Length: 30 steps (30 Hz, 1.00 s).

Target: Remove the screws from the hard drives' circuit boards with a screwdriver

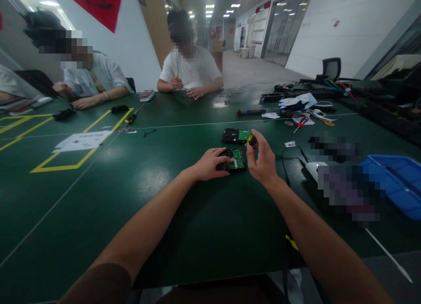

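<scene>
A hard drive (237, 160) with its green circuit board facing up lies on the green table, nearest to me. My left hand (212, 164) grips its left side, fingers over the top edge and thumb along the front. Just above the drive's right end, my right hand (262, 158) is closed around a short yellow-and-black screwdriver (251, 140). The tool's tip is too small to make out, so I cannot tell whether it touches the board. Right behind lies a second hard drive (232, 135), also board side up.
Two people sit across the table (98, 216). To the right are a blue tray (404, 185), a red-handled screwdriver (300, 125), a white-and-blue glove (298, 101) and cables. A paper sheet (82, 141) and another screwdriver (132, 116) lie to the left.
</scene>
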### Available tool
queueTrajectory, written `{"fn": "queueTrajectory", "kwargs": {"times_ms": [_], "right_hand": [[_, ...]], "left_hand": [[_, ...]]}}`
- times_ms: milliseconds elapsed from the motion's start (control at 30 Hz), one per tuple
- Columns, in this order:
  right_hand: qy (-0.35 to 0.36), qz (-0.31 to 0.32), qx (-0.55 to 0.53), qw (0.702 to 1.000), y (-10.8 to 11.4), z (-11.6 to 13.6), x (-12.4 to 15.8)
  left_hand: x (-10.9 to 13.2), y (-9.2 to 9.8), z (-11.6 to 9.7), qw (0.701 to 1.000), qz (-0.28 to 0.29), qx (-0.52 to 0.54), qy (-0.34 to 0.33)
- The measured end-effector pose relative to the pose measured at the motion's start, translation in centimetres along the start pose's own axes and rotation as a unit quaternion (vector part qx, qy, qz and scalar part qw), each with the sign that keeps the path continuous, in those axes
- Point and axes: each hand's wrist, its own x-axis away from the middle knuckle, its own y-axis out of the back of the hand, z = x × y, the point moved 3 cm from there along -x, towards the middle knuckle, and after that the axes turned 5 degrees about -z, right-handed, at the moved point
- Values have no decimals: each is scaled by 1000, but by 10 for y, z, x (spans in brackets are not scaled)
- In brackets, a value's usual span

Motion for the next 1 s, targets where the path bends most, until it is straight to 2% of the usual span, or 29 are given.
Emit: {"fn": "queueTrajectory", "kwargs": {"times_ms": [367, 1000], "right_hand": [[3, -15, 19, 1000, 2, -1, 0], [-6, 2, 13, 1000, 2, 2, -2]], "left_hand": [[0, 1, 0, 1000, 0, -4, -1], [1, -1, 1, 1000, -1, -18, -9]]}}
